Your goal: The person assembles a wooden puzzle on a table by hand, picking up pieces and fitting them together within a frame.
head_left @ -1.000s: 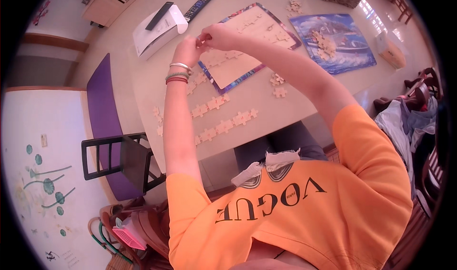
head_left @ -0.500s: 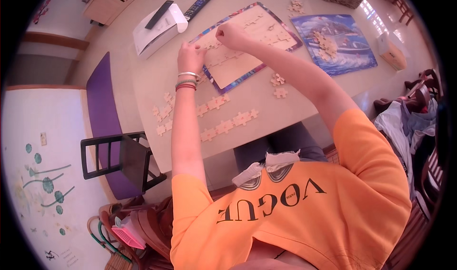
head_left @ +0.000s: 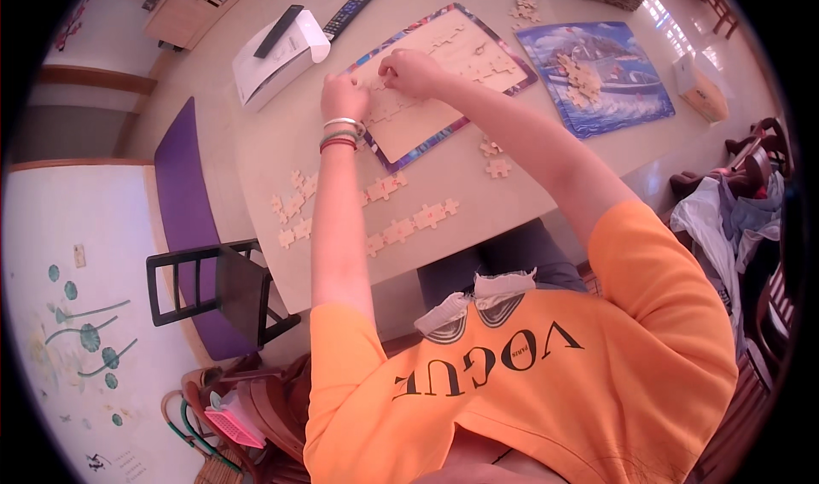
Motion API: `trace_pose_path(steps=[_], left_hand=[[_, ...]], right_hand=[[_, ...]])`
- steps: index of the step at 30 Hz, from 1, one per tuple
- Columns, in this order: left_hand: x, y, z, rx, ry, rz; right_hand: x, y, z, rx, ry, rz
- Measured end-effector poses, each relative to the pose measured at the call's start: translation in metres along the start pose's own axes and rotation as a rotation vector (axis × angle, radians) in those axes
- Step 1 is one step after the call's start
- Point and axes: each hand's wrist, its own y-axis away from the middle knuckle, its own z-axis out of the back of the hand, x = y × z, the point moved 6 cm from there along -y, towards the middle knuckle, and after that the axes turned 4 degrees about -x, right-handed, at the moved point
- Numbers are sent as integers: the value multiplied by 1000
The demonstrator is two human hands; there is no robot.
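The puzzle board [head_left: 424,130] lies under the curled fingers of the right hand [head_left: 412,72], with the left hand [head_left: 345,100] bent just beside them; I cannot tell whether either hand's fingers pinch anything. Puzzle pieces [head_left: 399,231] lie nearer the body than the fingers, a white box [head_left: 283,67] to their left.

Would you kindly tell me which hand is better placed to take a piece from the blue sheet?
Probably the right hand: it is over the frame, nearer the blue sheet and the pieces on it; the left hand is farther away, at the frame's left edge.
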Motion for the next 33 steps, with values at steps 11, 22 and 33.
trace_pose_path(steps=[11, 22, 33], left_hand=[[7, 11, 0, 37, 240, -251], [16, 17, 9, -3, 203, -224], [12, 23, 11, -23, 151, -260]], right_hand=[[-9, -2, -2, -30, -56, 27], [-14, 4, 8, -35, -325, -107], [-109, -6, 64, -510, -661, -391]])
